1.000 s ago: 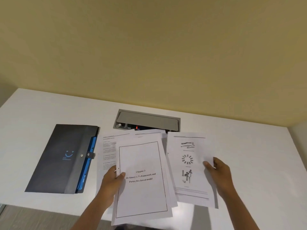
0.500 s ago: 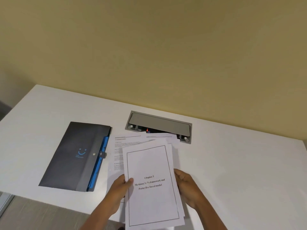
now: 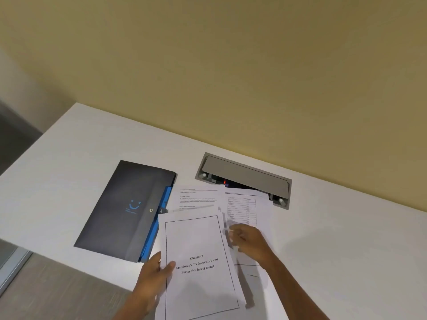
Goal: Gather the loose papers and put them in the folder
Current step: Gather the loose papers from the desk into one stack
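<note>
A: So, where are the papers at this moment?

B: Mostly in a stack near the front edge of the white table, overhanging it a little. The top sheet is a framed title page reading "Chapter 3". The left hand pinches that stack at its left margin, thumb on top and fingers underneath.

A: And the other hand?

B: The right hand is at the stack's right side, over a sheet with a table printed on it. It is blurred, so I cannot tell whether it grips anything or merely rests there.

A: Any sheets outside the stack?

B: A text page lies flat behind it, partly covered.

A: The folder?

B: The dark folder lies closed on the table just left of the papers, snap fastened, blue edges showing along its right side. A grey cable hatch sits in the tabletop behind the sheets.
</note>
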